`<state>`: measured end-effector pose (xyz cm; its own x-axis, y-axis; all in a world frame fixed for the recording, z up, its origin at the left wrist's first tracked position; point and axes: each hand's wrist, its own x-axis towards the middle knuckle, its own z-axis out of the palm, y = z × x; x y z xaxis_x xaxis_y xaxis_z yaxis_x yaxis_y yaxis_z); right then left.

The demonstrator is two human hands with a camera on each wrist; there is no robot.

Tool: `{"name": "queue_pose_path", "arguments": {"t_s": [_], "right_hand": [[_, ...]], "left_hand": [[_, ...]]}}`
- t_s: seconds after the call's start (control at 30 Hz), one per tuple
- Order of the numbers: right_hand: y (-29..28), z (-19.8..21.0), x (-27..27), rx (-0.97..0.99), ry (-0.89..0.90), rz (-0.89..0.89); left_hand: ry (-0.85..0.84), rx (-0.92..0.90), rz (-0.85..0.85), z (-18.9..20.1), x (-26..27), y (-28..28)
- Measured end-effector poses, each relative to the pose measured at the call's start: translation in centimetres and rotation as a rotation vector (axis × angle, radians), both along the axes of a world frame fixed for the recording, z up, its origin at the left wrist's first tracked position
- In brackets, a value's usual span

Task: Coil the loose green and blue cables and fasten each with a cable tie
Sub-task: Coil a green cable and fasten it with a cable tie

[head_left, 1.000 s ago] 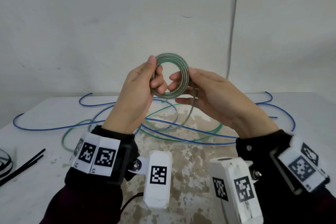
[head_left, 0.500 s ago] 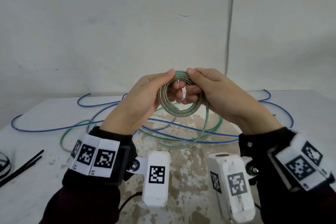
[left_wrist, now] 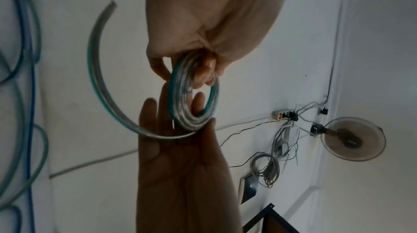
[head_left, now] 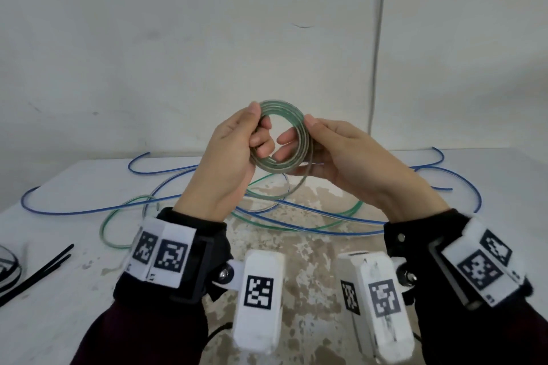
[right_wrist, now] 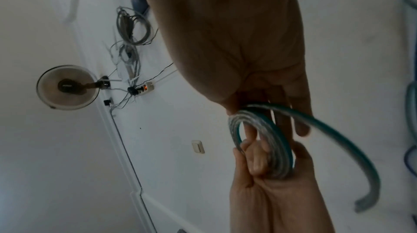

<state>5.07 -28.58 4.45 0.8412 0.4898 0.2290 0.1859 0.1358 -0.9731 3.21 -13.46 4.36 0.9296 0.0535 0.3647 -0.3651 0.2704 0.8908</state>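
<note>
Both hands on the green cable [head_left: 299, 154] coil, mid-air.
Left hand [head_left: 228, 157] pinches one side, right hand [head_left: 350, 160] grips the other.

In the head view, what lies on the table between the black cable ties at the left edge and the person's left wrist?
Mostly bare table. Only the green cable loops through that stretch, between the black cable ties and the left hand wrist.

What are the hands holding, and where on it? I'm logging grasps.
Both hold the green cable coil: left hand grips its left rim, right hand its right rim, fingers through the loop.
</note>
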Motion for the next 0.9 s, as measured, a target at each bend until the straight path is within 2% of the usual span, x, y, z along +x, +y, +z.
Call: {"name": "queue_pose_path", "arguments": {"t_s": [0.07, 0.2, 0.3, 0.43, 0.53, 0.63, 0.73, 0.83, 0.9], "right_hand": [[0.1, 0.1, 0.2, 0.105, 0.003, -0.008], [-0.5, 0.5, 0.6, 0.122, -0.01, -0.054], [-1.4, 0.8, 0.6, -0.011, -0.059, -0.081], [-2.0, 1.0, 0.1, -0.248, -0.129, 0.034], [-1.4, 0.7, -0.4, -0.383, -0.188, -0.002], [-0.5, 0.2, -0.4, -0.395, -0.175, -0.028], [-0.2, 0.2, -0.2, -0.277, -0.163, -0.083], [-0.5, 0.3, 0.1, -0.177, -0.132, -0.131], [-0.5, 0.3, 0.2, -0.068, -0.049, -0.109]], "left_hand": [[-0.008, -0.032, -0.055, 0.1, -0.1, -0.2], [0.0, 0.117, -0.11, -0.1, -0.2, -0.3], [0.05, 0.212, -0.226, -0.1, -0.1, 0.7], [0.073, 0.366, -0.351, 0.1, -0.8, 1.3], [0.142, 0.52, -0.348, 0.0, -1.1, 1.1], [0.163, 0.612, -0.3, -0.2, -1.0, 1.5], [0.086, 0.555, -0.162, -0.4, -0.6, 1.5], [0.012, 0.362, -0.037, -0.4, -0.1, 1.0], [-0.009, 0.208, 0.006, -0.4, 0.1, 0.7]]}}
